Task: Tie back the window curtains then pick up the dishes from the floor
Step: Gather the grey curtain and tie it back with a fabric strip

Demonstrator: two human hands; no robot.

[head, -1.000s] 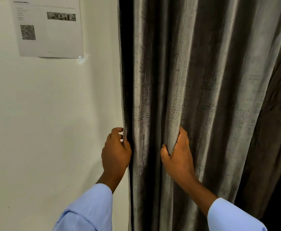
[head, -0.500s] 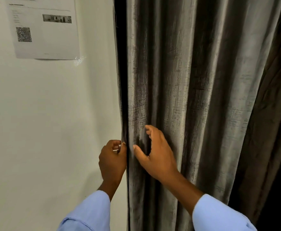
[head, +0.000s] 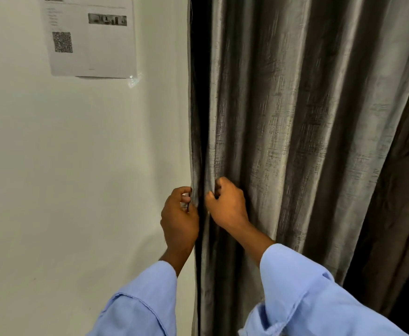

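A grey shiny curtain [head: 283, 117] hangs in vertical folds against the white wall and fills the right half of the view. My left hand [head: 179, 219] pinches the curtain's left edge between thumb and curled fingers. Close beside it, my right hand [head: 227, 207] grips a fold of the same curtain with curled fingers. Both arms wear light blue sleeves. No dishes and no floor are in view.
A white wall [head: 77, 166] takes up the left half. A printed sheet of paper [head: 91, 37] with a QR code is taped to it at the upper left. A darker fabric panel [head: 407, 190] hangs at the far right.
My right hand has slid left across the curtain, from a flat touch on a fold to a curled grip next to my left hand. My left hand has stayed at the curtain's edge.
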